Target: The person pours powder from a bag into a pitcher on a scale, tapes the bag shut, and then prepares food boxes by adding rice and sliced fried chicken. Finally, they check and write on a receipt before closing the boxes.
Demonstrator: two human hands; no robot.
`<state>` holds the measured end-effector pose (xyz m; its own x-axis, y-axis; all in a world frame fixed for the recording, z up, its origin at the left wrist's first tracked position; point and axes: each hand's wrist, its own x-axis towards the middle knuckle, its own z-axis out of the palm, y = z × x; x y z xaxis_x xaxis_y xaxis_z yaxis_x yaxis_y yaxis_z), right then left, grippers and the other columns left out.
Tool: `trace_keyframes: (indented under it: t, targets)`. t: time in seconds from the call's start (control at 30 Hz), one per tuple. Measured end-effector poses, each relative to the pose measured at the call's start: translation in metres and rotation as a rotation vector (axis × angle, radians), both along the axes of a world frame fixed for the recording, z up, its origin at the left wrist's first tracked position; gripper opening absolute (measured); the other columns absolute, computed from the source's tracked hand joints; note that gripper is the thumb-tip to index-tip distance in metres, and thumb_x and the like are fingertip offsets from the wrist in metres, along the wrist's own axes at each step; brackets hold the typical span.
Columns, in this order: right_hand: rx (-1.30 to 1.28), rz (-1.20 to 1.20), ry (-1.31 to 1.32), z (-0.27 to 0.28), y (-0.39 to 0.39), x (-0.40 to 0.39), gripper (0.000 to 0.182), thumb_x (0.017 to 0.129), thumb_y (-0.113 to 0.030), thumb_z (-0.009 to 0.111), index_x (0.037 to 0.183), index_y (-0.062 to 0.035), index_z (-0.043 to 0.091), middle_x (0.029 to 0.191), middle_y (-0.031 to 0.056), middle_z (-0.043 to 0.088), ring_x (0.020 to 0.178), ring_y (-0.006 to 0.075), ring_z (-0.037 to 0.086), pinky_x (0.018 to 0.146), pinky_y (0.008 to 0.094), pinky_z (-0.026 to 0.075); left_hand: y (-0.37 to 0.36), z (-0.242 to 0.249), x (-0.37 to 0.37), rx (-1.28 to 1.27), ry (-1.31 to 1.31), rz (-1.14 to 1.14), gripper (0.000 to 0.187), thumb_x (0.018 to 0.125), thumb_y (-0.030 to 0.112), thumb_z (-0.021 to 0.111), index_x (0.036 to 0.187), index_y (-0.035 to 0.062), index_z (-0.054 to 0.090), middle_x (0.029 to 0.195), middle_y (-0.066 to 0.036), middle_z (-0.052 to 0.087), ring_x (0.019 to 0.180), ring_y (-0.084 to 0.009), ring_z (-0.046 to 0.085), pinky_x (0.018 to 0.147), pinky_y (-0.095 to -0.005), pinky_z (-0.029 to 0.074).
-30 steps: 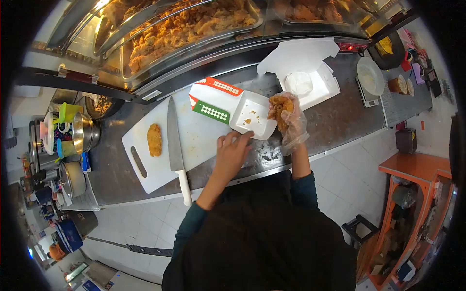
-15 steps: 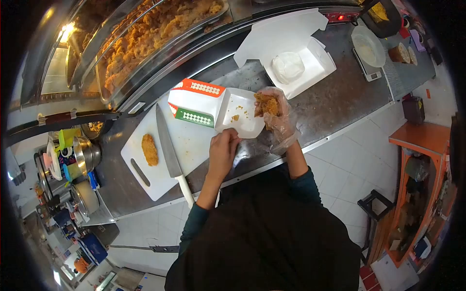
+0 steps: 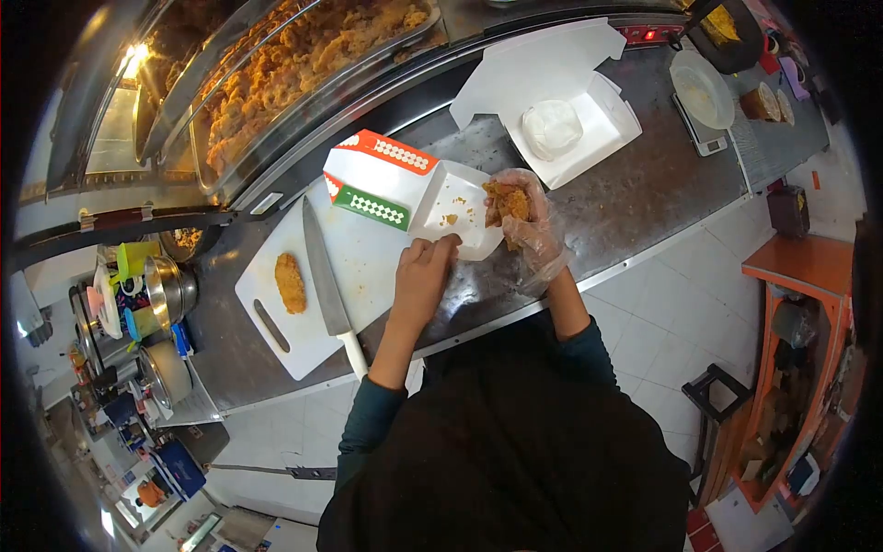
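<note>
In the head view, my right hand [image 3: 538, 241] wears a clear plastic glove and is closed around pieces of fried chicken [image 3: 509, 202], just right of an open takeaway box [image 3: 443, 191]. The box has orange and green printed sides, and brown crumbs lie in its white tray half. My bare left hand [image 3: 425, 279] pinches the near edge of that box; its fingertips are partly hidden. Left of the box, a knife [image 3: 322, 267] with a white handle and a breaded chicken fillet [image 3: 290, 283] lie on a white cutting board [image 3: 262, 267].
An open white box [image 3: 593, 129] holding a round white wrapped bundle [image 3: 552, 129] stands at the back right. Beyond it, a bowl rests on a scale [image 3: 704, 133]. A glass display case [image 3: 276, 92] full of fried chicken runs along the back. Metal bowls [image 3: 166, 290] stand at the left.
My left fingers have shifted slightly inward over the near edge of the printed box. My right hand still holds the chicken. The whole view has moved a little.
</note>
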<state>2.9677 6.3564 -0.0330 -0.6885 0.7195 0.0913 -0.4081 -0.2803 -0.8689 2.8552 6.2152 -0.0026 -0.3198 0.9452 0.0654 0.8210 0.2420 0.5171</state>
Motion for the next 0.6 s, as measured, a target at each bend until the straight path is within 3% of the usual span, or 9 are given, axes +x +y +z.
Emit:
trace_keyframes:
  t: [0.17,0.23,0.33,0.43,0.53,0.6]
  targets:
    - [0.064,-0.003,-0.001,-0.008,-0.001,-0.003,0.047,0.070,-0.015,0.064,0.111,-0.0052,0.043,0.101,0.0059,0.045,0.089,0.0137,0.045,0.079,0.0271,0.040,-0.011,-0.012,-0.008,0.047,-0.267,0.115,0.022,0.072,0.002,0.058,0.093,0.0047,0.051,0.082,-0.008,0.058,0.077,-0.0256,0.053,0.069,-0.0347,0.042]
    - [0.091,-0.006,-0.036,-0.009,-0.002,-0.003,0.052,0.070,-0.025,0.066,0.111,-0.0050,0.042,0.104,0.0068,0.044,0.090,0.0153,0.047,0.075,0.0279,0.043,-0.015,-0.010,-0.008,0.092,-0.445,0.199,0.022,0.071,0.000,0.058,0.092,0.0041,0.051,0.081,-0.009,0.058,0.077,-0.0266,0.053,0.069,-0.0356,0.042]
    - [0.100,-0.006,-0.067,-0.011,-0.002,-0.001,0.055,0.070,-0.030,0.067,0.111,-0.0048,0.041,0.105,0.0071,0.044,0.090,0.0159,0.048,0.073,0.0281,0.045,-0.021,-0.006,-0.009,0.069,-0.413,0.222,0.025,0.070,-0.001,0.059,0.093,0.0043,0.051,0.081,-0.010,0.058,0.081,-0.0257,0.054,0.071,-0.0352,0.042]
    - [0.071,0.002,-0.061,-0.013,-0.003,-0.002,0.054,0.070,-0.029,0.066,0.111,-0.0045,0.041,0.104,0.0070,0.044,0.089,0.0156,0.048,0.073,0.0284,0.045,-0.005,0.010,-0.008,0.145,-0.050,0.018,0.028,0.070,0.000,0.058,0.095,0.0066,0.051,0.082,-0.008,0.059,0.079,-0.0234,0.053,0.071,-0.0343,0.042]
    - [0.047,0.001,-0.045,-0.008,-0.004,-0.002,0.054,0.069,-0.029,0.066,0.110,-0.0043,0.042,0.104,0.0072,0.044,0.089,0.0156,0.048,0.073,0.0290,0.044,0.004,0.010,-0.012,-0.139,-0.013,-0.061,0.029,0.071,0.001,0.057,0.098,0.0093,0.051,0.082,-0.005,0.060,0.076,-0.0223,0.052,0.069,-0.0333,0.041]
    - [0.054,0.011,-0.053,-0.002,-0.003,-0.002,0.050,0.070,-0.024,0.065,0.110,-0.0044,0.042,0.103,0.0065,0.044,0.090,0.0148,0.047,0.076,0.0286,0.042,0.007,0.004,-0.018,-0.148,-0.024,-0.074,0.028,0.072,0.003,0.056,0.098,0.0107,0.051,0.081,-0.004,0.060,0.074,-0.0225,0.051,0.068,-0.0331,0.041]
